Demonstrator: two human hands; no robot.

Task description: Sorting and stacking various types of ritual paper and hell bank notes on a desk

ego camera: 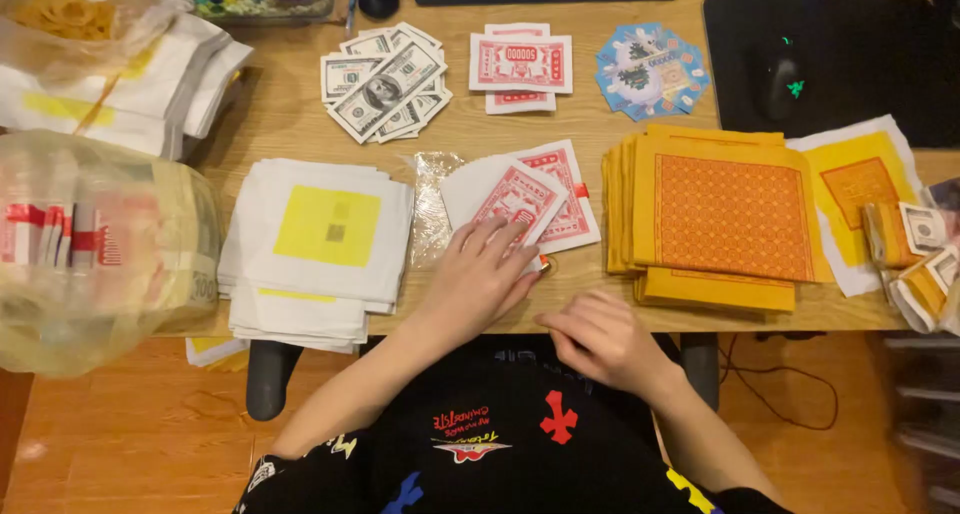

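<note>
At the near edge of the wooden surface (470, 124), a fanned pile of red-printed notes (520, 202) lies centre, on the side of the white sheets with a yellow square (318, 236) and just beside a crinkled clear wrapper (432, 209). Left hand (478, 274): flat, fingers spread, palm down on the lower corner of the red notes, pressing them to the surface. Right hand (600, 339): at the surface's edge, fingers curled loosely inward; whether it pinches anything cannot be told (the fingertips are turned under).

Judgement: the step in hand looks like steadying or drawing notes off the fanned pile; the top sheets are skewed, not yet squared. The next move would call for a light slide or lift of the top note without dragging those beneath, with the right hand free to receive it.

Further out: stacked orange papers (725, 214) to the right of the notes, apart from them; yellow-and-white sheets (860, 179) partly beneath that stack. Behind: grey banknote-style paper (385, 84), a second small red pile (520, 66), blue hexagonal cards (650, 72). Far left: a bagged bundle (100, 244) overhanging the edge. Far right: a mouse (780, 79) on a black mat (860, 34).
</note>
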